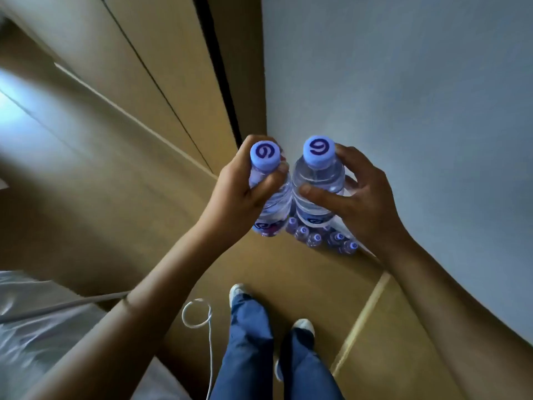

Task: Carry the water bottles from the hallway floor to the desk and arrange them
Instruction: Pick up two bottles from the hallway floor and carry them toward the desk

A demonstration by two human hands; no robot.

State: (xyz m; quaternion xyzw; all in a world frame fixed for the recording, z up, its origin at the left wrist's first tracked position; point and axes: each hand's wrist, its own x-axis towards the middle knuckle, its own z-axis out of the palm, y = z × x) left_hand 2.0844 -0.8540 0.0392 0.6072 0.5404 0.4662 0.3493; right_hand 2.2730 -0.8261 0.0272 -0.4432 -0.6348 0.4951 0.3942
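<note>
**Two bottles held up, more on the floor below**

Two clear water bottles, side by side and touching, held upright above the tan floor (288,278). Left bottle (272,194) gripped by the left hand (242,192), fingers and thumb curled round its neck and shoulder. Right bottle (317,186) held by the right hand (357,203), thumb across the front, fingers wrapped behind. Pale blue caps, each printed with a dark purple swirl like a "6" or "9". Dark label bands low on both bottles, writing unreadable. Beneath them, a cluster of more bottles (320,236) standing on the floor against the grey wall (403,96), same blue caps. Lower down, jeans (251,350) and light shoes, a white cord (199,313) looped on the floor at left.
</note>
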